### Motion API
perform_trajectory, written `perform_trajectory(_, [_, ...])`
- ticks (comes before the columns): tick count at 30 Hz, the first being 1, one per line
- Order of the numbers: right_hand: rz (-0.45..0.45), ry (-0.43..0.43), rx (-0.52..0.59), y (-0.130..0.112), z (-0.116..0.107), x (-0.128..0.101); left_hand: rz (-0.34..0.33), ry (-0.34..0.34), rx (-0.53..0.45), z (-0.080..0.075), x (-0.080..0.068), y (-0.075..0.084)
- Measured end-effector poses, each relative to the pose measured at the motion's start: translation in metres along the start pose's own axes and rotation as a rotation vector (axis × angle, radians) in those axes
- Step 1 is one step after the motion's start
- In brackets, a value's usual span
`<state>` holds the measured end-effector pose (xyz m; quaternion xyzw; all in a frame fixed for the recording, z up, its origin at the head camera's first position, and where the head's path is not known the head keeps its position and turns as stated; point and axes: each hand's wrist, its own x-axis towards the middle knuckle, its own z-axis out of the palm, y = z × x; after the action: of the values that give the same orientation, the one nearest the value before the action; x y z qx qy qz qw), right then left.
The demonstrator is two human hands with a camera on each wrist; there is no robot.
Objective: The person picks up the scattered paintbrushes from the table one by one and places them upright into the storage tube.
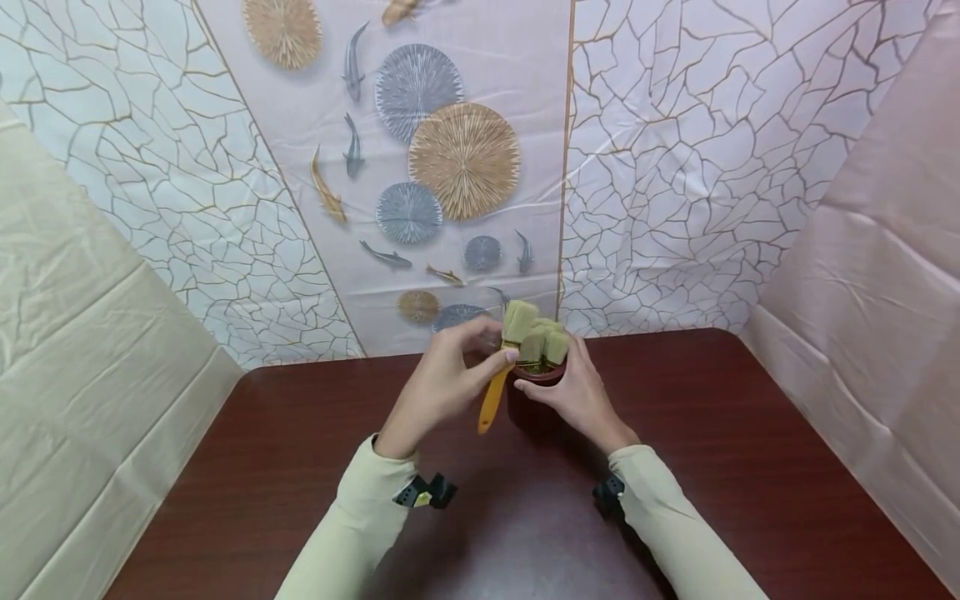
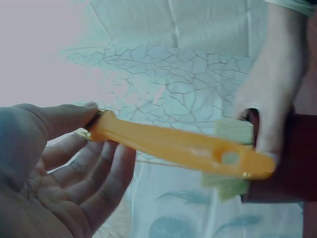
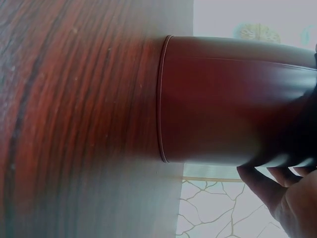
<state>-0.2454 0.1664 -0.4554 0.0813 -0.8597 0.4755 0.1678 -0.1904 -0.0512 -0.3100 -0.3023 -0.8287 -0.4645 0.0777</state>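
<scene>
My left hand (image 1: pixel 487 348) pinches a paintbrush by the metal band below its bristles (image 1: pixel 519 321); the orange handle (image 1: pixel 492 402) slants down toward me, beside the pot. In the left wrist view the thumb (image 2: pixel 59 119) presses on that handle (image 2: pixel 178 146) while the other fingers lie loosely under it. A dark red-brown round pot (image 1: pixel 534 398) stands on the table with several more brush heads (image 1: pixel 549 343) sticking up from it. My right hand (image 1: pixel 573 387) grips the pot's right side; its fingers (image 3: pixel 277 181) curl round the pot (image 3: pixel 223 104).
The dark wooden table (image 1: pixel 712 433) runs wide on both sides of the pot. Patterned sheets hang behind it (image 1: pixel 465 158), with plain sheets at the left (image 1: pixel 82 350) and right (image 1: pixel 885 317). Black wrist mounts (image 1: pixel 423 492) sit on both sleeves.
</scene>
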Motion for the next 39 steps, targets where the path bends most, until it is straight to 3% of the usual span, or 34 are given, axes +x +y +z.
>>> perform_trajectory(8, [0.015,-0.018,-0.011,-0.002,-0.001,0.000,0.035,0.090,-0.103,0.003,0.034,0.005])
perform_trajectory(16, [0.025,-0.020,-0.011,-0.002,-0.003,0.000,0.025,0.063,-0.118,0.019,0.059,-0.012])
perform_trajectory(23, [0.016,-0.013,-0.017,-0.001,-0.002,0.000,0.035,0.045,0.000,0.023,0.063,-0.024])
perform_trajectory(29, [0.004,-0.002,-0.001,-0.002,-0.002,0.001,0.118,0.040,0.041,0.017,0.066,-0.022])
perform_trajectory(32, [0.004,0.001,0.009,-0.002,-0.002,0.000,0.123,-0.004,0.104,0.018,0.066,-0.024])
perform_trajectory(39, [0.010,-0.013,0.004,0.001,-0.002,0.000,0.065,-0.120,0.233,0.029,0.064,-0.033])
